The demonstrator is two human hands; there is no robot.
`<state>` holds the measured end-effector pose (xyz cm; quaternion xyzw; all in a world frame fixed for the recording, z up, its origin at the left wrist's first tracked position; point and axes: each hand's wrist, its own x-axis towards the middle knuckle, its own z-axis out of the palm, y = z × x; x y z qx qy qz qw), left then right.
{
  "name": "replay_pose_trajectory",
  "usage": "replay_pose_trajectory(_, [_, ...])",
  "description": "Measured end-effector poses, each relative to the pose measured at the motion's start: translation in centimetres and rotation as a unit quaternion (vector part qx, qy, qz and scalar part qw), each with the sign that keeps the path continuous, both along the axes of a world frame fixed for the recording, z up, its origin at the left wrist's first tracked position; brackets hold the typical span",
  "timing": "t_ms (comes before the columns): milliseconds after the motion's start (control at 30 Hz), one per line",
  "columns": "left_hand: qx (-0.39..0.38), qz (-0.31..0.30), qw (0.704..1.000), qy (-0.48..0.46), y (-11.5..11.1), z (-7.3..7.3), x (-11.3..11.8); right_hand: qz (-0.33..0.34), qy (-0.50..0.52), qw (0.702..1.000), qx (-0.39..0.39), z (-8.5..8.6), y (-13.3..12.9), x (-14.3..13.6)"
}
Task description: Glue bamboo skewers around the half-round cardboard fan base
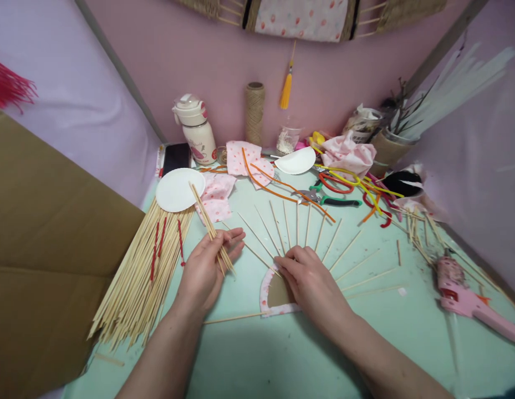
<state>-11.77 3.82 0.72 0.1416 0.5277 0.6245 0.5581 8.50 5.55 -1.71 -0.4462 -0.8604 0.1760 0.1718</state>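
Several thin wooden sticks [204, 211] are held in my left hand [205, 266], between the thumb and palm, with the other fingers stretched to the right. My right hand [309, 280] has its fingers pinched together at the upper edge of a small half-round cardboard piece [277, 292] with a pink-patterned white border; the fingertips meet near a stick end there, and the hand covers the piece's right part. Around the curved edge, thin sticks [287, 224] spread out like rays. One stick [234, 318] points left from the lower left corner.
A large pile of sticks [136, 277] lies at left beside a cardboard box [53, 238]. White disc [180, 190], bottle [199, 133], twine roll [254, 113] and pliers [324, 198] are at the back. A pink glue gun [469, 302] lies at right.
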Motion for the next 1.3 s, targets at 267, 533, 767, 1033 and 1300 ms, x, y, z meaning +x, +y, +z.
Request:
replay_pose_trajectory(267, [-0.002, -0.003, 1.000, 0.002, 0.0, 0.0, -0.1, 0.001, 0.005, 1.000, 0.003, 0.0, 0.0, 0.0])
replay_pose_trajectory(533, [-0.002, -0.001, 1.000, -0.001, 0.0, 0.1, -0.1, -0.005, 0.006, 1.000, -0.004, 0.1, -0.1, 0.0])
replay_pose_trajectory(767, [0.009, 0.031, 0.999, 0.000, 0.1, 0.6, -0.2, -0.012, 0.033, 0.999, 0.010, 0.4, 0.0, 0.1])
replay_pose_trajectory(1033, [0.015, 0.108, 0.994, 0.014, 0.2, 1.3, -0.2, 0.032, 0.034, 0.999, 0.011, 0.2, 0.0, 0.1])
replay_pose_trajectory(1300, [0.013, 0.107, 0.994, -0.004, 0.3, 1.4, -0.1, 0.039, 0.018, 0.999, -0.008, 0.2, 0.0, 0.1])
